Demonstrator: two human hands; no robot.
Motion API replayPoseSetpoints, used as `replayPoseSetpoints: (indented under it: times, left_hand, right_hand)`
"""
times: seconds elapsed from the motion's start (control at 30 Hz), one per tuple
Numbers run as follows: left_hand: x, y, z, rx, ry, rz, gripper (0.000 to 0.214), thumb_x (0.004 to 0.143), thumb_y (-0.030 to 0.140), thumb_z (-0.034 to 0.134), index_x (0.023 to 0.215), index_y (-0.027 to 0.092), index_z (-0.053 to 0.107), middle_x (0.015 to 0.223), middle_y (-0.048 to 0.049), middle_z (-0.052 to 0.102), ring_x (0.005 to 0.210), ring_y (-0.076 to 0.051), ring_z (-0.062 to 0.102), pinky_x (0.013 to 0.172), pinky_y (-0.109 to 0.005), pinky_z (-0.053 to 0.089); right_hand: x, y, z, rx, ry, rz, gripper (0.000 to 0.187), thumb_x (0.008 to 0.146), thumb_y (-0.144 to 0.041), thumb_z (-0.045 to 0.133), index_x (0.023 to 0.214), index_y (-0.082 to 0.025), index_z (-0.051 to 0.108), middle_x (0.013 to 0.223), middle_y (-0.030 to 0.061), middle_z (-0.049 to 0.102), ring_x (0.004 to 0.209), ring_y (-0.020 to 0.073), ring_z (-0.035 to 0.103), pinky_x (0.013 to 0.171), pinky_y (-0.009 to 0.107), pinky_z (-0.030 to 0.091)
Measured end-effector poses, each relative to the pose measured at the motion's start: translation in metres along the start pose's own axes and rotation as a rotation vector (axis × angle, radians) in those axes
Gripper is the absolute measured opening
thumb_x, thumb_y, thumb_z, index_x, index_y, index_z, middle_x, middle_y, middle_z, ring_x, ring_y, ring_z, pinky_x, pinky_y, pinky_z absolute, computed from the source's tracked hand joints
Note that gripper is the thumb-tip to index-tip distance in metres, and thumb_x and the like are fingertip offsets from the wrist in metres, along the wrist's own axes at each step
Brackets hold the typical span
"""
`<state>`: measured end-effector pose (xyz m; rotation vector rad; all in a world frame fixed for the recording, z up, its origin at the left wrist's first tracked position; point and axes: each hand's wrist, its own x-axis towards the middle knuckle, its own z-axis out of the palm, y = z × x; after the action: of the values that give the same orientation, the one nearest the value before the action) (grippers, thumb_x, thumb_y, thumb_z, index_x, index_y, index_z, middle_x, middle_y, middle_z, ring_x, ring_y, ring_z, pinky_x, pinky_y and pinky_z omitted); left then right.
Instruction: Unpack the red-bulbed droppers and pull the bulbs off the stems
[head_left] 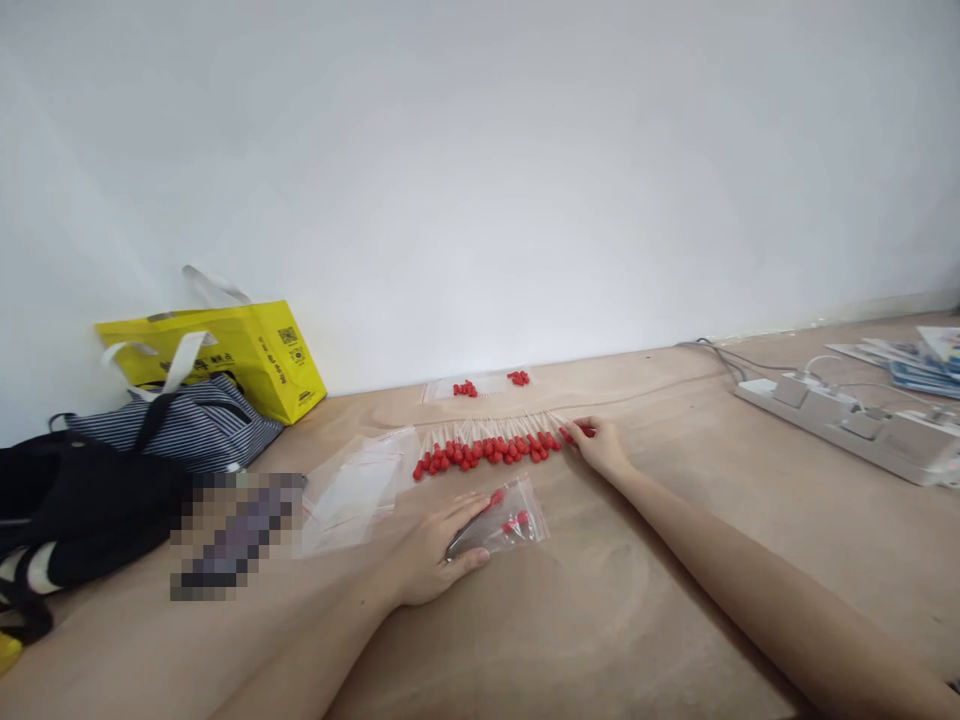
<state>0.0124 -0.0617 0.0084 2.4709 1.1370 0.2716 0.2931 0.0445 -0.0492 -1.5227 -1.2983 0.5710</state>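
Many red-tipped white sticks (491,450) lie side by side in a row, their red bulb ends towards me. At the row's right end my right hand (598,448) is closed in a pinch on a red piece (568,431), largely covered by the fingers. Nearer to me, my left hand (442,545) holds a clear zip bag (534,510) against the table, fingers stretched along its far side and thumb on its near side. A few red pieces (516,522) show in the bag. A dark thin edge between thumb and forefinger cannot be made out.
Flat clear bags (356,495) lie left of the row. Red pieces (465,389) sit on clear plastic near the wall. A yellow bag (262,350), striped bag (232,425) and black bag (82,500) stand left; a power strip (847,425) with cables and papers (911,360) lie right.
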Motion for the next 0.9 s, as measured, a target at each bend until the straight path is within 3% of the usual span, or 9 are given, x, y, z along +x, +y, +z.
replayPoseSetpoints:
  times: [0.17,0.43,0.63,0.9]
  left_hand:
    - [0.0001,0.0006,-0.0006,0.0,-0.005,0.006,0.055,0.081,0.043,0.042,0.132,0.028,0.025,0.137,-0.0018,0.03,0.124,-0.022,0.028,0.103,-0.042,0.023]
    - [-0.0006,-0.0009,0.0005,-0.024,0.011,0.028,0.055,0.081,0.043,0.043,0.132,0.03,0.024,0.137,-0.0002,0.03,0.124,-0.022,0.028,0.103,-0.042,0.024]
    - [-0.0004,-0.0006,0.0002,0.0,-0.004,0.001,0.055,0.081,0.045,0.042,0.131,0.029,0.025,0.138,-0.0006,0.029,0.125,-0.022,0.027,0.103,-0.041,0.023]
    - [-0.0004,-0.0006,-0.0001,0.0,0.0,0.004,0.055,0.081,0.045,0.041,0.131,0.029,0.025,0.137,-0.0003,0.03,0.125,-0.021,0.027,0.103,-0.041,0.024]
  right_hand:
    - [-0.001,0.0026,0.0065,-0.004,-0.094,-0.048,0.021,0.069,-0.031,0.053,0.078,-0.014,0.062,0.077,0.0066,0.066,0.068,0.0157,0.06,0.063,0.026,0.046]
    - [-0.0045,0.0028,0.005,0.013,-0.117,-0.027,0.023,0.07,-0.031,0.05,0.078,-0.013,0.062,0.071,0.0071,0.066,0.062,0.016,0.06,0.059,0.026,0.046]
    - [-0.0015,0.0047,0.0001,-0.001,-0.063,-0.025,0.02,0.07,-0.026,0.048,0.076,-0.014,0.063,0.077,0.0074,0.066,0.072,0.018,0.061,0.067,0.028,0.046]
    - [0.0034,0.0085,0.0023,-0.022,0.042,0.028,0.024,0.069,-0.022,0.05,0.087,-0.011,0.06,0.083,0.012,0.065,0.072,0.0182,0.061,0.065,0.029,0.048]
